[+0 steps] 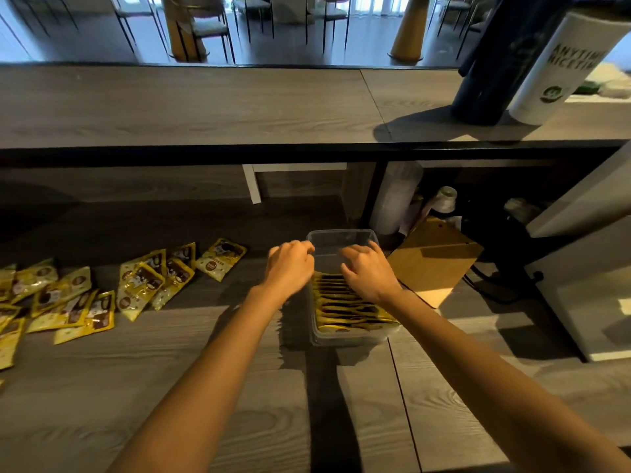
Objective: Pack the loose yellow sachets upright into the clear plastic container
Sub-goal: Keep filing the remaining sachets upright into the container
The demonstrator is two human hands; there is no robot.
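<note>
The clear plastic container (341, 237) stands on the wooden counter straight ahead. Its near half holds a row of yellow sachets (345, 307) standing upright; the far half shows no sachets. My left hand (288, 266) hovers at the container's left rim, fingers curled, with nothing visible in it. My right hand (367, 269) is over the container's middle, fingers spread and bent down above the far end of the packed row. Several loose yellow sachets (140, 285) lie flat on the counter to the left, and one more sachet (222, 257) lies nearer the container.
A brown cardboard piece (433, 257) leans right of the container. A raised shelf (205, 107) runs across above the counter, carrying a dark bottle (485, 76) and a white printed cup (563, 66). White boxes (587, 268) stand at the right.
</note>
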